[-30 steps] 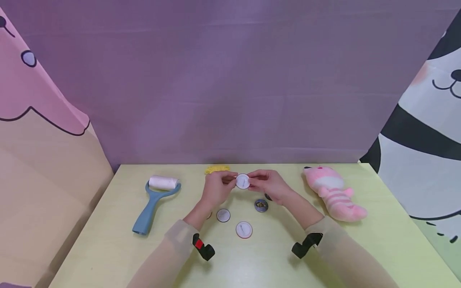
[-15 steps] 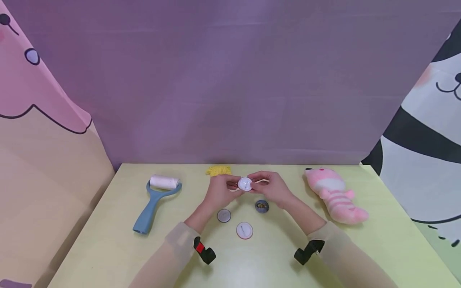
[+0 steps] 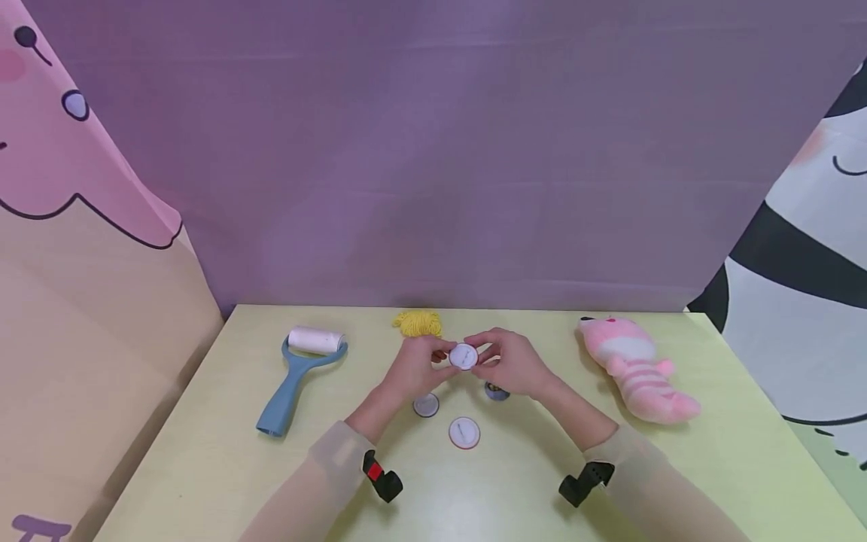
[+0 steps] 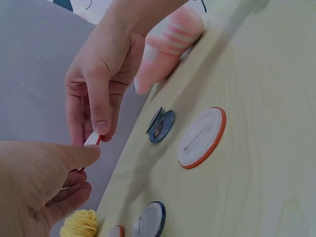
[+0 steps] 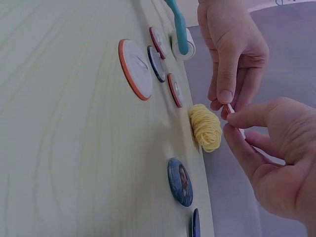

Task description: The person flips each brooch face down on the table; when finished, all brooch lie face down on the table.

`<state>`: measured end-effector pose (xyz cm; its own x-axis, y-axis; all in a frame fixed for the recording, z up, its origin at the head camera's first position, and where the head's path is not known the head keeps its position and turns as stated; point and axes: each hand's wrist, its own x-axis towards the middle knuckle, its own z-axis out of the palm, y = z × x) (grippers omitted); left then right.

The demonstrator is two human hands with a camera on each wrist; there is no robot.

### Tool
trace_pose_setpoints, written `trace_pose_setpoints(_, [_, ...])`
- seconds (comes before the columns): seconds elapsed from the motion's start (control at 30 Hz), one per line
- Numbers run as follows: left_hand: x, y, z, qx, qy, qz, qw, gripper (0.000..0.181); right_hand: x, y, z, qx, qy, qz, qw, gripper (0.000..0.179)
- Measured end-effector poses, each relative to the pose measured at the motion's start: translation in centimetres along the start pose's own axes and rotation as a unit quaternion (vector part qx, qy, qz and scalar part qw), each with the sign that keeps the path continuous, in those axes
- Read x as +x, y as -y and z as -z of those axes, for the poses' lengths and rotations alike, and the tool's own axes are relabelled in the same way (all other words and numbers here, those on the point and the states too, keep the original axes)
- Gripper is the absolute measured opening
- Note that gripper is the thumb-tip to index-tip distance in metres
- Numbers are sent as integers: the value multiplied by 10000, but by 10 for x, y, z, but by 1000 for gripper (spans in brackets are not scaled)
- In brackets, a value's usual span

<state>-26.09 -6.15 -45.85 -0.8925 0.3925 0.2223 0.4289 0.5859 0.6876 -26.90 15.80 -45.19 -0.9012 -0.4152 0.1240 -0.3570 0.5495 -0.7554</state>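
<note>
Both hands hold one round pin badge [image 3: 463, 356] above the far middle of the table, its white pin side towards the head camera. My left hand [image 3: 418, 366] pinches its left edge between thumb and fingers. On the opposite edge, my right hand [image 3: 512, 363] has a like pinch. The right wrist view shows the badge's red rim [image 5: 236, 120] nearly edge-on. Below the hands lie a dark-rimmed badge [image 3: 426, 405] and a red-rimmed badge [image 3: 464, 433], pin sides up. A blue picture badge [image 5: 180, 181] lies face up, partly covered by my right hand in the head view.
A blue-handled lint roller [image 3: 291, 388] lies at the left. Behind my left hand sits a bundle of yellow yarn [image 3: 418, 324]. The pink plush toy [image 3: 637, 369] is on the right. Further red-rimmed badges [image 5: 175, 90] show beside the yarn in the right wrist view.
The badge's tilt has varied slightly between the hands, which keep their pinch. The whole head view has shifted a little, and my right hand now covers more of the blue badge.
</note>
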Motion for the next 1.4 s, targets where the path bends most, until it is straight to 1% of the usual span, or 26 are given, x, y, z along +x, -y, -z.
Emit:
trace_pose_setpoints(0.17, [0,4,-8,153,166,68,9997,36,-1,-4,1,-459,75,346,9983,40])
trace_pose_setpoints(0.3, [0,6,-10,265,199,142,9994,36,0,-7,-1,-514,213,368,9978,40])
trace_pose_setpoints(0.4, [-1,9,-11,410,191,56,9990,34,1,-9,-5,-489,259,349,9979,39])
trace_pose_setpoints(0.53, [-3,11,-14,716,158,-123,9972,31,1,-11,-11,-526,260,448,9973,35])
trace_pose_setpoints(0.7, [-5,10,-16,1050,173,-241,9940,29,1,-12,-16,-816,328,671,9939,32])
trace_pose_setpoints(0.87, [-8,11,-18,1299,310,-102,9910,27,2,-12,-21,-1306,502,957,9855,29])
trace_pose_setpoints(0.93, [-9,11,-19,1362,393,-20,9899,27,1,-11,-23,-1382,573,1023,9834,27])
trace_pose_setpoints(1.03, [-11,11,-21,1436,487,103,9884,27,0,-11,-25,-1403,631,1015,9829,25])
trace_pose_setpoints(1.13, [-12,11,-23,1409,511,251,9884,26,-1,-12,-27,-1460,621,995,9823,25])
trace_pose_setpoints(1.27, [-11,11,-25,1385,452,308,9889,25,-1,-11,-29,-1585,574,932,9813,27])
trace_pose_setpoints(1.4, [-11,10,-25,1277,461,384,9900,22,-1,-12,-30,-1551,591,854,9824,28])
